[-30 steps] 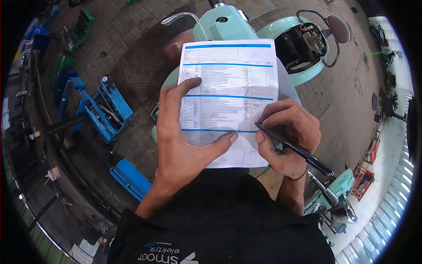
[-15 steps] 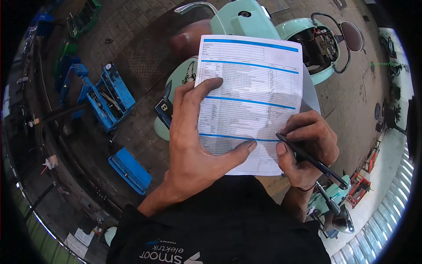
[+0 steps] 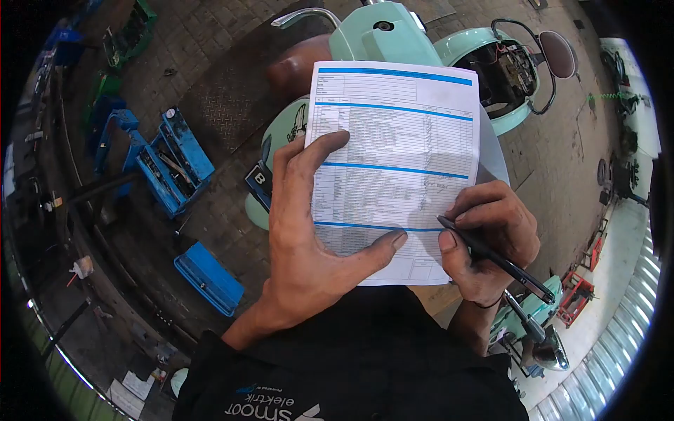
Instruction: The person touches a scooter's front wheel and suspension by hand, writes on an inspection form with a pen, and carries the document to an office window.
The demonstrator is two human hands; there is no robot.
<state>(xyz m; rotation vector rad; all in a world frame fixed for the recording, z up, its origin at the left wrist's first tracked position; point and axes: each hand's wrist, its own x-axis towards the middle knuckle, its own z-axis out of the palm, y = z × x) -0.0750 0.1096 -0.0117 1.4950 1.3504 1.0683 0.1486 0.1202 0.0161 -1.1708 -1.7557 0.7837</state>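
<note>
A printed form point(image 3: 390, 126) with blue header bars and rows of small text lies in front of my chest. My left hand point(image 3: 295, 238) grips its left side, thumb and index finger resting on the front and the other fingers behind. Pencilled or inked marks run down a column right of the middle. A black pen point(image 3: 502, 263) is pinched in my right hand point(image 3: 498, 231), its tip at or just above the sheet near the lowest blue bar. Whether the tip touches the paper I cannot tell.
Beyond the form stands a mint-green scooter point(image 3: 386, 38) with an opened front housing point(image 3: 516, 77) and a mirror point(image 3: 558, 55). At left on the paved floor sit an open blue toolbox point(image 3: 175, 165) and a blue case point(image 3: 209, 277). Another green scooter part point(image 3: 540, 316) shows lower right.
The whole view has shifted slightly, with the form and left hand a little lower and further left. The pen stays at nearly the same place by the lowest blue bar.
</note>
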